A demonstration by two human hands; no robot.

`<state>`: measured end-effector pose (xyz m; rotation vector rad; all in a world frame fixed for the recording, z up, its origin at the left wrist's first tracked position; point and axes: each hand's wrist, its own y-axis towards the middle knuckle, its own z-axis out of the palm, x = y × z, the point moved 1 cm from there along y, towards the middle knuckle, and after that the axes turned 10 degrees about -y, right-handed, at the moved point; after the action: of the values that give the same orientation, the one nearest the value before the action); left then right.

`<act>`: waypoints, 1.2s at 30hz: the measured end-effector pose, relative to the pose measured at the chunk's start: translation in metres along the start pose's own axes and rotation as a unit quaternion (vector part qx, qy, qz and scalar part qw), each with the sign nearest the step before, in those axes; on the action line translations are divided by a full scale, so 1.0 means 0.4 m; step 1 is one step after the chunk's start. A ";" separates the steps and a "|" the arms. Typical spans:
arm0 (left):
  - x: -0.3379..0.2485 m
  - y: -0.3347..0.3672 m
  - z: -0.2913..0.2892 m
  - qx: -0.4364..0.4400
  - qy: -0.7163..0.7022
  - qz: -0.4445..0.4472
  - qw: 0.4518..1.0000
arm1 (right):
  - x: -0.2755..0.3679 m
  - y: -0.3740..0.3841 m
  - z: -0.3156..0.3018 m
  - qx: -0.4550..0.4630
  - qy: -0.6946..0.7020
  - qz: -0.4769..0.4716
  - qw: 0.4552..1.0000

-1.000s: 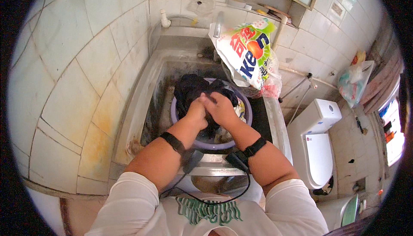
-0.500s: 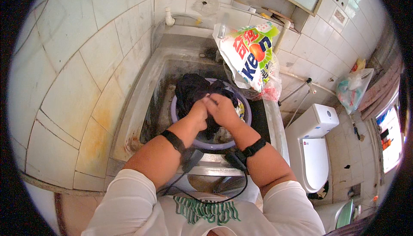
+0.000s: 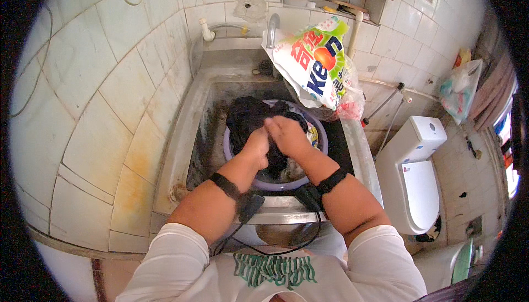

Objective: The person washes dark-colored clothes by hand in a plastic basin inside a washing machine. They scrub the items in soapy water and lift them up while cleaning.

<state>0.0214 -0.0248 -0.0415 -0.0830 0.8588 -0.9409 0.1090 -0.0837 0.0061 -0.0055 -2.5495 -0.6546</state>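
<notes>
Close together over a purple basin (image 3: 324, 139), my left hand (image 3: 257, 147) and my right hand (image 3: 287, 135) are closed on a bunched black garment (image 3: 246, 119). Their knuckles nearly touch, and the fingertips are partly hidden and slightly blurred. Folds of the dark cloth hang below my hands into the basin. A yellow and white patterned cloth (image 3: 312, 135) shows beside my right hand at the basin's right side. The basin stands inside a worn metal sink (image 3: 168, 161).
A large white and green detergent bag (image 3: 317, 62) leans at the sink's back right, by a curved faucet (image 3: 273, 29). A white toilet (image 3: 421, 192) stands to the right. Tiled wall (image 3: 99, 125) borders the left. Black cables (image 3: 292, 251) hang from my wrist straps.
The whole view has shifted slightly, showing more of the faucet. My hands stay together on the black garment, with only a small change in their pose.
</notes>
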 end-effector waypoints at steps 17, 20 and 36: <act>-0.076 -0.053 -0.006 0.084 0.297 -0.071 0.949 | -0.127 0.002 -0.024 -0.036 0.379 0.261 0.887; -0.091 -0.051 -0.003 0.081 0.259 -0.029 0.962 | -0.169 -0.002 -0.009 0.004 0.222 0.248 0.943; -0.058 -0.067 0.002 -0.041 0.667 -0.146 0.729 | -0.183 -0.014 0.022 0.146 0.088 0.162 0.972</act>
<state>-0.0030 -0.0244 -0.0154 0.4721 2.2851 -1.2153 0.1679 -0.0762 -0.0379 -0.2458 -2.3739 -0.1454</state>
